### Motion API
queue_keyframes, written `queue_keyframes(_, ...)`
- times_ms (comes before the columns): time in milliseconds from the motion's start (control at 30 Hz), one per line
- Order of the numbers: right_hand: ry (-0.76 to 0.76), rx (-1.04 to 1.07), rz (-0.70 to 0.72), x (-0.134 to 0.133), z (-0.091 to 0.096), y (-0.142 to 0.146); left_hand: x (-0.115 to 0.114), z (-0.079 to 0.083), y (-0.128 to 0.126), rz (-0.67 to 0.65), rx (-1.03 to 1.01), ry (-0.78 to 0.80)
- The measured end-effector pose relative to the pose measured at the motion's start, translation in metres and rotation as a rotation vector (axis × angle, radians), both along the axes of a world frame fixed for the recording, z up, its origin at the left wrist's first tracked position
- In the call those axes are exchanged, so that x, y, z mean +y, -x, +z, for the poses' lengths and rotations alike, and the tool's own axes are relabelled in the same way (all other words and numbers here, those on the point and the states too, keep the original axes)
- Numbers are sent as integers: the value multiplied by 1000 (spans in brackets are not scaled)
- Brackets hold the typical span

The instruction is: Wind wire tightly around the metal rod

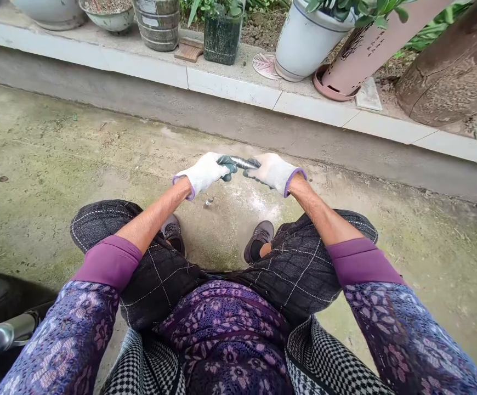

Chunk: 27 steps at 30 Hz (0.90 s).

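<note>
My left hand [214,170] and my right hand [268,170] wear white knit gloves with dark green fingers and purple cuffs. Between them, out in front of my knees, is a short, slim, dark object with a shiny silvery surface [242,162]. Each hand has its fingers closed around one end, so both ends are hidden and its kind cannot be made out. Below it, a patch of white powder [259,203] is scattered on the concrete ground. A small white-and-dark item [209,202] lies on the ground beneath my left hand.
A low tiled ledge [230,86] runs across the far side. On it stand a white flowerpot [304,44], a dark green planter [222,38], a pink cylinder [357,55] and several other pots. A dark wheel and chrome pipe [8,332] are at the lower left.
</note>
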State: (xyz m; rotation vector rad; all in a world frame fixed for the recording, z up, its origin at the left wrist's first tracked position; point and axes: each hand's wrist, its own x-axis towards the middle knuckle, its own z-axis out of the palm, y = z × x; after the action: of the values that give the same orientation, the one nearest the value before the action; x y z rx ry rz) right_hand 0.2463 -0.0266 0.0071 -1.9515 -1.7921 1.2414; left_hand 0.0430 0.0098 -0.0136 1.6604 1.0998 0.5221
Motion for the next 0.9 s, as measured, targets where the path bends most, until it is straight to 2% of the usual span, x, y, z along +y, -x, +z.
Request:
queue_keyframes(67,-46,28,-71,-1,3,4,6,-5,-1,23,-102,37)
queue_keyframes(200,-88,300,-217,-9,13,11,15,-12,0,118,-271,27)
queue_keyframes(267,-112,404,-261,-10,16,12,15,-10,2,224,-314,13)
queue_keyframes(333,-137,447,-287,-7,14,15,11,-4,2,288,-325,70)
queue_keyframes(467,-164,347,-233,1,1,28,0,6,-6,179,-352,245)
queue_keyframes(600,-298,125,-42,4,-5,41,-1,6,-15,226,-421,304)
queue_keyframes(667,-289,115,26,4,-1,40,2,8,-15,253,-425,302)
queue_keyframes(800,-316,201,-67,10,12,26,7,25,-6,255,-376,283)
queue_keyframes(900,-399,135,-92,19,14,19,11,45,0,182,-314,245)
